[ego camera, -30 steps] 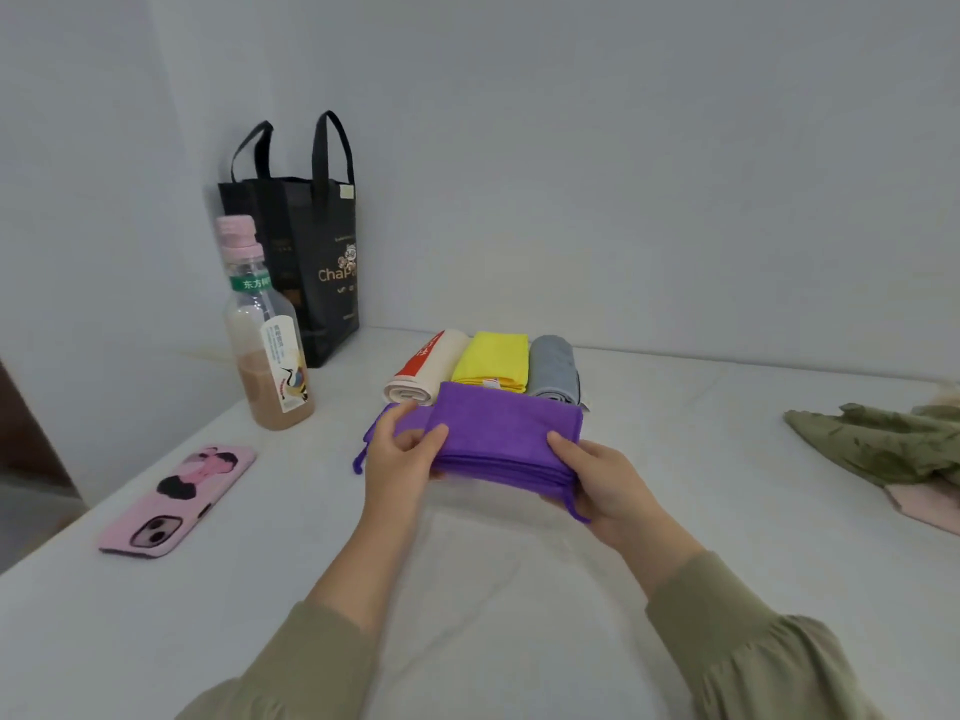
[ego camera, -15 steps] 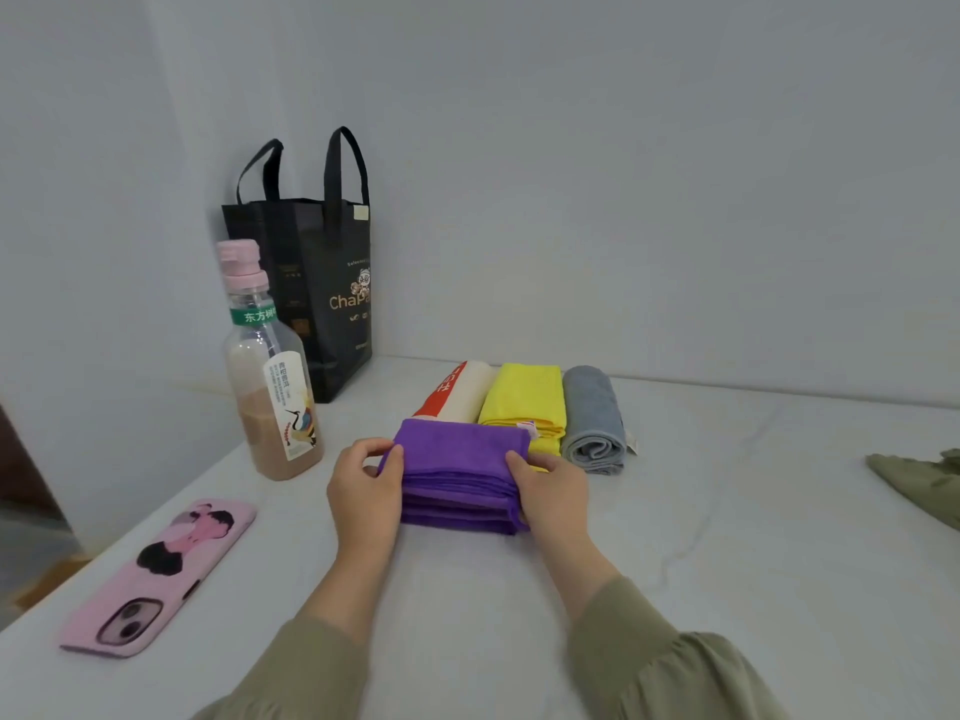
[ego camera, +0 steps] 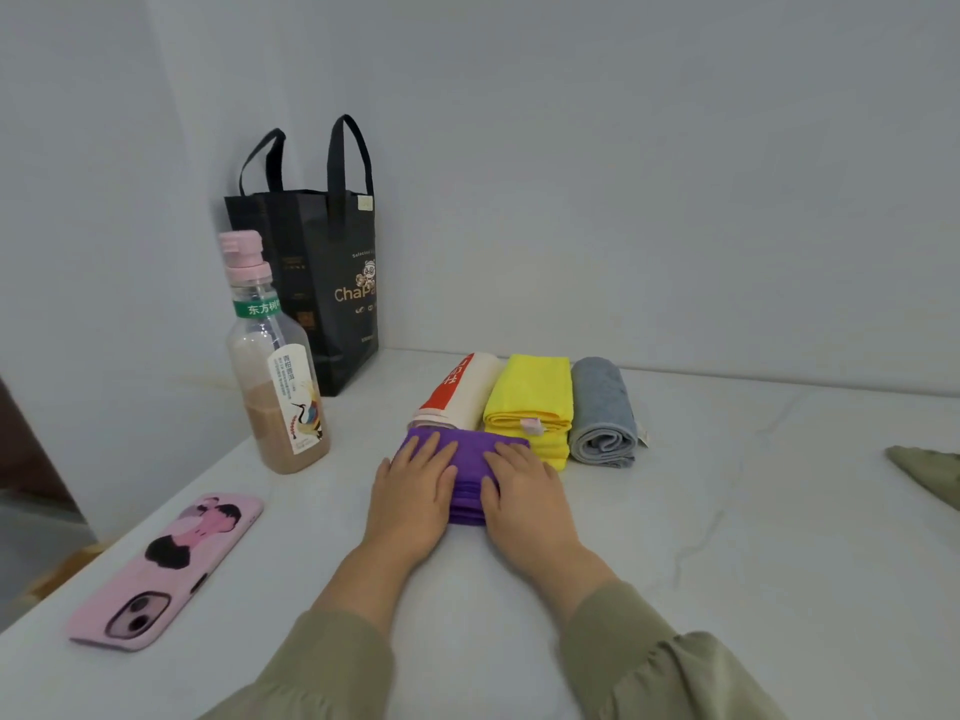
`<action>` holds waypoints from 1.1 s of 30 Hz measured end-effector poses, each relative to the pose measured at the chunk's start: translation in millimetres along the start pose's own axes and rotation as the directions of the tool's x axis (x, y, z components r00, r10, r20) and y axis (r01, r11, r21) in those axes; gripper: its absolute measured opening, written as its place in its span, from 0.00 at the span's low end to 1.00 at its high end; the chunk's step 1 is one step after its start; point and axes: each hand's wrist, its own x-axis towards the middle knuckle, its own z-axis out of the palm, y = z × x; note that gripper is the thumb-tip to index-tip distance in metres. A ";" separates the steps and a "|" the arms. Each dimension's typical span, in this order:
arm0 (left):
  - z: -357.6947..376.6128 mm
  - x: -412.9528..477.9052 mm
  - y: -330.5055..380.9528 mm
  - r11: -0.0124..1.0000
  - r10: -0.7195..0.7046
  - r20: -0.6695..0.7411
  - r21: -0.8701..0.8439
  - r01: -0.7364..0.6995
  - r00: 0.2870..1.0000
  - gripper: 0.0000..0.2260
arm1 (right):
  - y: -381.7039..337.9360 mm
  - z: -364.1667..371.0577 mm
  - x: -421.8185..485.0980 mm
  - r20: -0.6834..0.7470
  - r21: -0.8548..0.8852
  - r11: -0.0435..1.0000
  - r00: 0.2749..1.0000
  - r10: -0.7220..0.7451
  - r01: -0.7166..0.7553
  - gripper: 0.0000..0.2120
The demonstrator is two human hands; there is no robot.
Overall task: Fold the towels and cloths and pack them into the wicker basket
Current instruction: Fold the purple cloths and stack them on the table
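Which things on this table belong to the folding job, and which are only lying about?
Job: purple cloth, pressed under left hand and right hand; white-and-red roll; yellow cloth; grey roll; olive cloth.
Lying about: black bag; drink bottle; pink phone.

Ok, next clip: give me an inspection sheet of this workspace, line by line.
Surface: white marbled tabletop with faint grey veins.
Job's things: folded purple cloth under both hands. Behind it in a row are a rolled white-and-red towel, a folded yellow cloth and a rolled grey towel. An olive cloth is cut off at the right edge. No wicker basket seen.
Clutter: drink bottle with a pink cap, partly full of brown liquid; pink phone lying camera side up; black tote bag against the wall.
Hands: left hand and right hand lie flat, fingers straight, pressing the purple cloth.
Cables: nothing seen.
Surroundings: plain grey wall, with a corner on the left.
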 end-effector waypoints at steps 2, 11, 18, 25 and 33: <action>2.1 1.6 -5.7 0.996 -0.071 0.107 -0.039 0.075 0.992 0.21 | 3.4 5.2 -1.8 0.164 -0.057 0.996 0.984 0.075 -0.067 0.32; -8.7 -16.9 12.1 0.999 -0.050 -0.089 0.017 0.052 0.995 0.24 | 15.8 -9.4 -13.8 0.006 0.175 0.982 0.998 0.070 -0.070 0.21; -3.2 -45.1 67.7 0.992 0.106 -0.097 -0.052 -0.111 0.990 0.20 | 54.8 -60.7 -57.0 -0.084 0.160 0.963 0.969 0.232 -0.217 0.19; 21.4 -65.9 155.2 0.937 0.329 -0.078 -0.096 -0.336 0.941 0.24 | 114.2 -112.6 -108.8 -0.083 0.069 0.932 0.929 0.362 -0.357 0.18; 52.8 -70.7 253.5 0.941 0.323 0.107 -0.144 -0.307 0.940 0.22 | 179.3 -163.8 -146.8 -0.088 -0.067 0.907 0.908 0.410 -0.416 0.19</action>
